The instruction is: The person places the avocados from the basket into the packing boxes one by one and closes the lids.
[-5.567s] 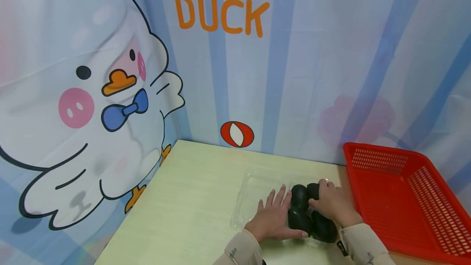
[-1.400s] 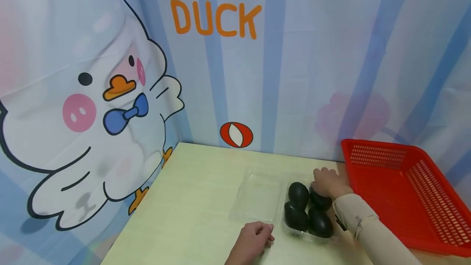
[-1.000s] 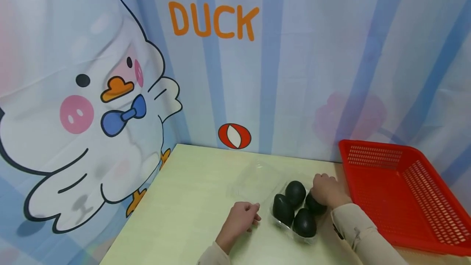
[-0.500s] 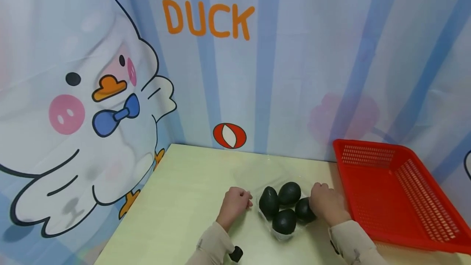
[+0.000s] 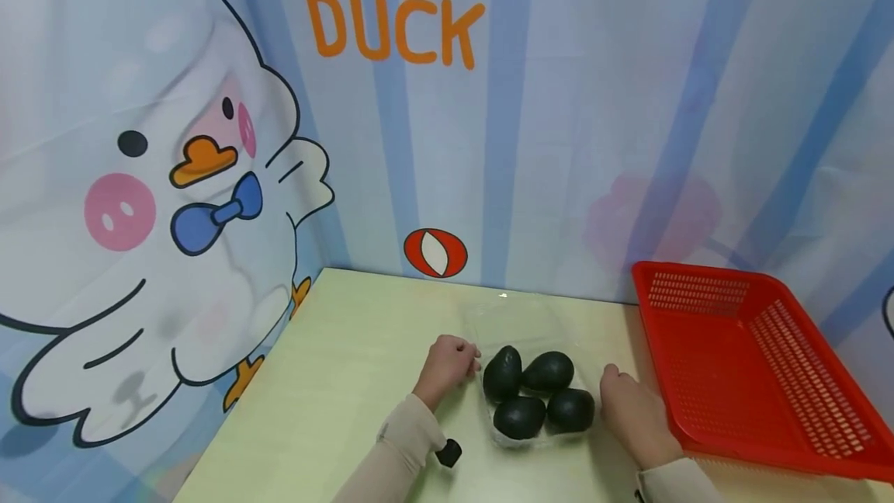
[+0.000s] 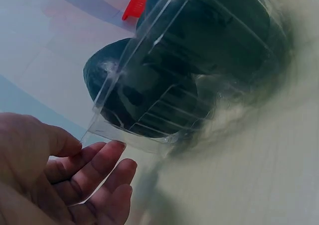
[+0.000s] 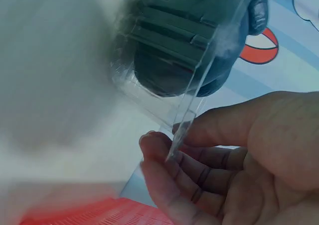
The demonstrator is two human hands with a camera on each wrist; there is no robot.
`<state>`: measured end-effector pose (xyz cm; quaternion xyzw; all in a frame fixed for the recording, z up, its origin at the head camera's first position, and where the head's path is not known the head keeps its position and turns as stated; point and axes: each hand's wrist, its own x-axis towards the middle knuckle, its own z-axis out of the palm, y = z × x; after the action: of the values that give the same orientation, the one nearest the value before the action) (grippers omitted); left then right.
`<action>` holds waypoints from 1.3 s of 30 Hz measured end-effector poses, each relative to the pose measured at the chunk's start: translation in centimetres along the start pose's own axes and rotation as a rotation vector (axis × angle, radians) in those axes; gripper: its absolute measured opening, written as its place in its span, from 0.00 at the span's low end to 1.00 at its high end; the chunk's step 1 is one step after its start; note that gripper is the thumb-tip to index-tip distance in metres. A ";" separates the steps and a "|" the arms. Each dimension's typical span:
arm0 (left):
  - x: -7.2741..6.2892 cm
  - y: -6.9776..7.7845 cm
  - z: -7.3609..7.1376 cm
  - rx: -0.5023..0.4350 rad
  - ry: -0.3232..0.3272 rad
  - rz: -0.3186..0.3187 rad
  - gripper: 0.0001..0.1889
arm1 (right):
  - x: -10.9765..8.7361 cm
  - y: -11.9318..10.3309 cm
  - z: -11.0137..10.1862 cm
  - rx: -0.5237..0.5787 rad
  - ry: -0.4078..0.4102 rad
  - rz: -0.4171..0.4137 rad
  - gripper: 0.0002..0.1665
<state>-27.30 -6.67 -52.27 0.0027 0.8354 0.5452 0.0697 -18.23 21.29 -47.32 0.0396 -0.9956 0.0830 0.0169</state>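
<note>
Several dark green avocados [image 5: 548,372] sit in the tray of an unlidded clear plastic clamshell box [image 5: 534,441]. Its transparent lid [image 5: 513,320] lies folded back toward the wall. My left hand [image 5: 447,367] is at the box's left side; in the left wrist view, its thumb and fingers pinch the thin rim [image 6: 107,130]. On the opposite side, my right hand [image 5: 637,416] pinches the rim [image 7: 184,125] between thumb and index finger, seen in the right wrist view. The avocados are visible through the ribbed plastic walls in both wrist views.
A red perforated basket [image 5: 729,379] stands on the right of the pale table [image 5: 314,410]. Behind hangs a blue-striped cloth [image 5: 559,138] with a printed duck. A small black object [image 5: 449,452] is by my left sleeve.
The box has moved left and turned, so its lid now lies behind the tray instead of at its left. My left hand has moved forward to the box; my right hand has come nearer me.
</note>
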 end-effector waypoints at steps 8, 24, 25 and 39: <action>1.6 0.4 0.2 -0.001 -0.010 0.004 0.13 | -1.2 -0.1 0.4 0.190 -0.115 0.089 0.11; 5.1 1.7 -0.2 0.065 -0.067 -0.090 0.12 | -2.8 0.2 2.1 0.597 -0.263 0.327 0.25; 5.4 1.7 -0.1 0.071 -0.075 -0.091 0.12 | -2.9 0.4 2.3 0.639 -0.261 0.331 0.26; 8.7 2.2 1.4 0.039 -0.172 -0.185 0.17 | -4.4 1.4 3.3 0.994 -0.300 0.444 0.25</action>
<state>-35.95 -3.85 -51.80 -0.0264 0.8335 0.5178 0.1909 -14.01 22.43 -50.94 -0.1565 -0.8127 0.5370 -0.1633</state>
